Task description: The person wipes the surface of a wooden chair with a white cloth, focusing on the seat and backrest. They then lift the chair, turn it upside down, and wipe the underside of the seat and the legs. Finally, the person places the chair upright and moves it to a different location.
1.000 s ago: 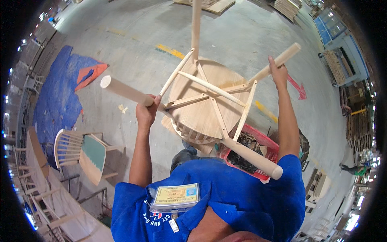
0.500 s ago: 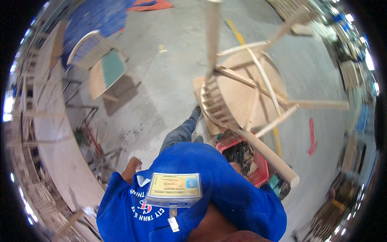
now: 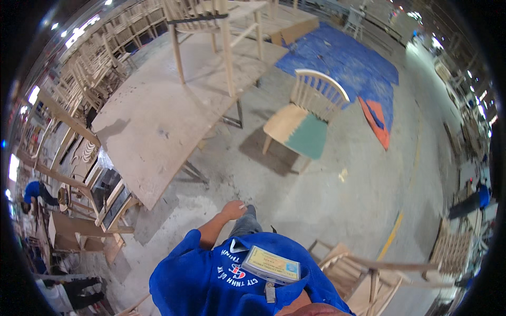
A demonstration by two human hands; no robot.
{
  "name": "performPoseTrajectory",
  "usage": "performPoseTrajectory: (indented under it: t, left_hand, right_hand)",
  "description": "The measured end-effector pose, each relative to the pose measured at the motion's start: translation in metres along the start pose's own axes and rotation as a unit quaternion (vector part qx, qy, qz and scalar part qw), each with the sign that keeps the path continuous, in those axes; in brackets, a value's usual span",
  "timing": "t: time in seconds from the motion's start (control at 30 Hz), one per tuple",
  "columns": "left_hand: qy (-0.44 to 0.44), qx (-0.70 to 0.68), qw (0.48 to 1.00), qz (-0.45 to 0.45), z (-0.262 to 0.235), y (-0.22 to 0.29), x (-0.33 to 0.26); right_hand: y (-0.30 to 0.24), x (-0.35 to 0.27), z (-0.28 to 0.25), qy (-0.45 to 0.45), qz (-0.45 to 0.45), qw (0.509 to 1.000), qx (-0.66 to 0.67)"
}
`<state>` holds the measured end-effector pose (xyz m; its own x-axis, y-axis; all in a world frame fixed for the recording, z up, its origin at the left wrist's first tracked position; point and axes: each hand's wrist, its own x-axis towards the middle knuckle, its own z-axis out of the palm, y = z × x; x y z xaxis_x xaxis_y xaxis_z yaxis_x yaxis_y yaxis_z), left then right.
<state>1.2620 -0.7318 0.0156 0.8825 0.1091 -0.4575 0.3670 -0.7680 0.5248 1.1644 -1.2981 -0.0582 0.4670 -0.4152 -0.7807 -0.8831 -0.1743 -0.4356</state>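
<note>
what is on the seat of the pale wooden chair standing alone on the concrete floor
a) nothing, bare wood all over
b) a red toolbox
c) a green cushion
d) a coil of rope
c: the spindle-back chair has a green cushion covering part of its seat, beside the blue tarp.

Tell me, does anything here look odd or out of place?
Yes. A wooden chair lies tipped at the lower right, legs sticking sideways. Another chair stands alone on the concrete floor, its seat partly green, partly bare wood.
</note>
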Motion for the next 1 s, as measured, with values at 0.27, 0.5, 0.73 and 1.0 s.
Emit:
performPoseTrajectory:
  t: [0.27,0.5,0.73,1.0]
  left_hand:
    - [0.371,-0.218,0.903,0.007,-0.235,0.020,0.184]
    - [0.621,-0.117,0.775,-0.019,-0.437,0.023,0.310]
    - [0.486,-0.132,0.854,-0.131,-0.481,0.007,0.372]
    - [0.646,-0.071,0.757,-0.075,-0.477,-0.034,0.408]
  right_hand:
    - [-0.345,0.049,0.189,-0.034,-0.320,0.947,0.024]
    - [-0.696,-0.096,0.392,-0.144,-0.640,0.754,0.039]
    - [-0.963,-0.248,0.542,-0.155,-0.766,0.619,0.078]
    - [-1.043,-0.279,0.709,-0.177,-0.728,0.629,0.206]
